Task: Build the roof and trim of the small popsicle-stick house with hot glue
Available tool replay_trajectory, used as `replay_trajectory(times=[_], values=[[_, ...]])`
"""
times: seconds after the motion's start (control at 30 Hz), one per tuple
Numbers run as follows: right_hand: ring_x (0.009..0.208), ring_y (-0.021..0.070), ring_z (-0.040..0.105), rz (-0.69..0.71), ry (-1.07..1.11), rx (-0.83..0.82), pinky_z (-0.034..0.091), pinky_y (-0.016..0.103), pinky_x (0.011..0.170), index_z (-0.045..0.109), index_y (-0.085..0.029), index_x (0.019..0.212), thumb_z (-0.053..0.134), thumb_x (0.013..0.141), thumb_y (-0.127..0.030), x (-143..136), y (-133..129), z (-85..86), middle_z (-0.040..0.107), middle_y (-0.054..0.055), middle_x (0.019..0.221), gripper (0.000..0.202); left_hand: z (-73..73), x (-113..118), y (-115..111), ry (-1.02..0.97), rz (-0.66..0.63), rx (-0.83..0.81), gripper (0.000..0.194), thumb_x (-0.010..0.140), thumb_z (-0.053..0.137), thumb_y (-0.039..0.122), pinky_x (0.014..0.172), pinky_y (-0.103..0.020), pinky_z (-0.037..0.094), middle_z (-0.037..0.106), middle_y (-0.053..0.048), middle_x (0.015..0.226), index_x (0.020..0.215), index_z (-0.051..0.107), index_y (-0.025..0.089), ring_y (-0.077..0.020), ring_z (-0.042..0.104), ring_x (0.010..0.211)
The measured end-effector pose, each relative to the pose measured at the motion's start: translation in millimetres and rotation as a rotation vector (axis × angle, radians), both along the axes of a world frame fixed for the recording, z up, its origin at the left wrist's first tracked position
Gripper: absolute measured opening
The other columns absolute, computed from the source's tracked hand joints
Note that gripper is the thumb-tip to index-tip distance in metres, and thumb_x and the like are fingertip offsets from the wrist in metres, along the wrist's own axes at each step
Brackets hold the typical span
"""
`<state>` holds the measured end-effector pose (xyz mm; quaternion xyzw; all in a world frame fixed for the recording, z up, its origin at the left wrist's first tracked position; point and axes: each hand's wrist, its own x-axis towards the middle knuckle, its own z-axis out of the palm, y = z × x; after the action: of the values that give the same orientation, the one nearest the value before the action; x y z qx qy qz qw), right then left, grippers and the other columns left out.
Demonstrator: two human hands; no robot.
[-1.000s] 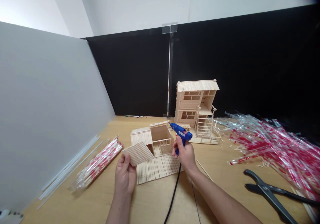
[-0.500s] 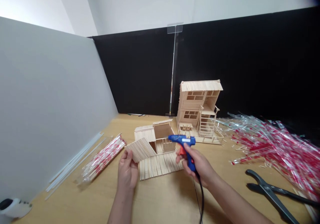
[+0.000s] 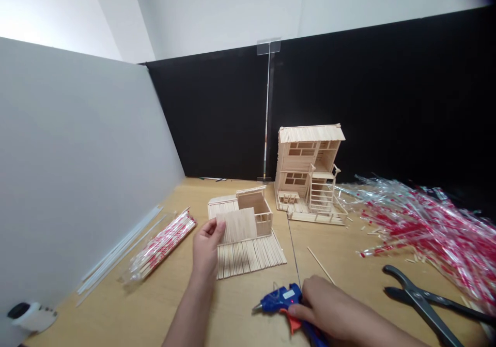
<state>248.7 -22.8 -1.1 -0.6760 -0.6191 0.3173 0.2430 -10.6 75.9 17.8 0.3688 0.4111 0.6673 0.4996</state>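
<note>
A flat, pale panel (image 3: 238,225) of thin wooden sticks is pinched near its left edge in the left hand (image 3: 206,244), before a small, partly roofed stick house (image 3: 264,227). A blue glue gun (image 3: 279,299) with an orange trigger sits in the right hand (image 3: 324,303), nozzle pointing left.

No wording can be read, with the pale label (image 3: 289,295) on the blue glue gun (image 3: 276,302) shown too small.
</note>
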Motion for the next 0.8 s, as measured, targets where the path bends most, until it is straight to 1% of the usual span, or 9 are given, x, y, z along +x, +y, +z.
replay_trajectory(times=[0.07, 0.1, 0.13, 0.2, 0.27, 0.37, 0.5, 0.63, 0.8], values=[[0.036, 0.0153, 0.043, 0.110, -0.066, 0.057, 0.025, 0.031, 0.041, 0.055, -0.024, 0.039, 0.079, 0.061, -0.052, 6.3, 19.4, 14.9, 0.056, 0.007, 0.043, 0.043, 2.9, 9.5, 6.8, 0.043, -0.020, 0.015, 0.037, 0.064, 0.085, 0.037, 0.076, -0.026, 0.052, 0.075, -0.007, 0.087, 0.090, 0.073, 0.012, -0.0171, 0.067, 0.079], [0.038, 0.0155, 0.046, 0.141, -0.019, 0.088, 0.029, 0.031, 0.043, 0.060, -0.023, 0.046, 0.074, 0.069, -0.051, 8.1, 31.3, 22.8, 0.057, 0.006, 0.045, 0.039, 4.9, 13.9, 10.1, 0.055, -0.027, 0.022, 0.036, 0.065, 0.085, 0.037, 0.075, -0.026, 0.051, 0.074, -0.006, 0.086, 0.089, 0.073, 0.012, -0.0163, 0.067, 0.078], [0.043, 0.0159, 0.052, 0.154, 0.086, 0.139, 0.035, 0.029, 0.046, 0.070, -0.022, 0.064, 0.069, 0.076, -0.050, 8.6, 44.0, 30.1, 0.064, 0.005, 0.055, 0.030, 7.1, 18.3, 13.1, 0.063, -0.034, 0.027, 0.036, 0.064, 0.085, 0.038, 0.075, -0.025, 0.051, 0.074, -0.006, 0.085, 0.088, 0.073, 0.012, -0.0158, 0.066, 0.077], [0.061, 0.0193, 0.065, 0.163, 0.306, 0.213, 0.043, 0.028, 0.052, 0.071, -0.022, 0.100, 0.063, 0.083, -0.049, 5.3, 69.5, 39.7, 0.073, 0.006, 0.077, 0.033, 11.2, 27.4, 18.1, 0.068, -0.041, 0.034, 0.038, 0.064, 0.084, 0.039, 0.076, -0.026, 0.050, 0.074, -0.006, 0.084, 0.089, 0.073, 0.012, -0.0158, 0.066, 0.077], [0.081, 0.0225, 0.069, 0.175, 0.482, 0.234, 0.048, 0.028, 0.060, 0.066, -0.021, 0.114, 0.064, 0.083, -0.048, -3.2, 92.1, 41.0, 0.074, 0.008, 0.093, 0.041, 13.5, 36.6, 22.4, 0.069, -0.040, 0.037, 0.039, 0.065, 0.083, 0.040, 0.078, -0.028, 0.051, 0.074, -0.007, 0.086, 0.091, 0.073, 0.013, -0.0173, 0.067, 0.079], [0.075, 0.0213, 0.068, 0.124, 0.635, 0.282, 0.050, 0.031, 0.066, 0.067, -0.016, 0.101, 0.070, 0.078, -0.044, -18.9, 117.4, 32.7, 0.074, 0.007, 0.082, 0.037, 13.2, 46.7, 27.9, 0.107, -0.040, 0.051, 0.037, 0.068, 0.081, 0.040, 0.082, -0.031, 0.052, 0.075, -0.009, 0.092, 0.093, 0.073, 0.012, -0.0206, 0.068, 0.085], [0.052, 0.0142, 0.056, 0.036, 0.666, 0.320, 0.043, 0.026, 0.050, 0.066, -0.015, 0.082, 0.072, 0.074, -0.045, -26.8, 137.4, 26.2, 0.065, 0.001, 0.061, 0.031, 12.1, 48.1, 30.8, 0.288, 0.027, 0.102, 0.036, 0.071, 0.078, 0.032, 0.080, -0.031, 0.053, 0.074, -0.011, 0.095, 0.102, 0.073, 0.014, -0.0220, 0.069, 0.087], [0.045, 0.0113, 0.050, 0.018, 0.654, 0.296, 0.039, 0.023, 0.043, 0.066, -0.015, 0.077, 0.071, 0.072, -0.043, -20.2, 148.2, 30.2, 0.063, 0.000, 0.057, 0.029, 14.4, 43.9, 27.3, 0.479, 0.060, 0.129, 0.046, 0.073, 0.076, 0.023, 0.067, -0.027, 0.051, 0.071, -0.007, 0.089, 0.117, 0.067, 0.020, -0.0187, 0.066, 0.074], [0.043, 0.0120, 0.052, 0.025, 0.616, 0.260, 0.041, 0.023, 0.042, 0.067, -0.015, 0.074, 0.073, 0.070, -0.040, -15.8, 154.7, 31.1, 0.064, 0.001, 0.055, 0.026, 16.4, 42.4, 25.2, 0.550, 0.057, 0.163, 0.024, 0.069, 0.076, 0.016, 0.073, -0.030, 0.049, 0.072, -0.008, 0.087, 0.092, 0.075, 0.021, -0.0205, 0.064, 0.074]])
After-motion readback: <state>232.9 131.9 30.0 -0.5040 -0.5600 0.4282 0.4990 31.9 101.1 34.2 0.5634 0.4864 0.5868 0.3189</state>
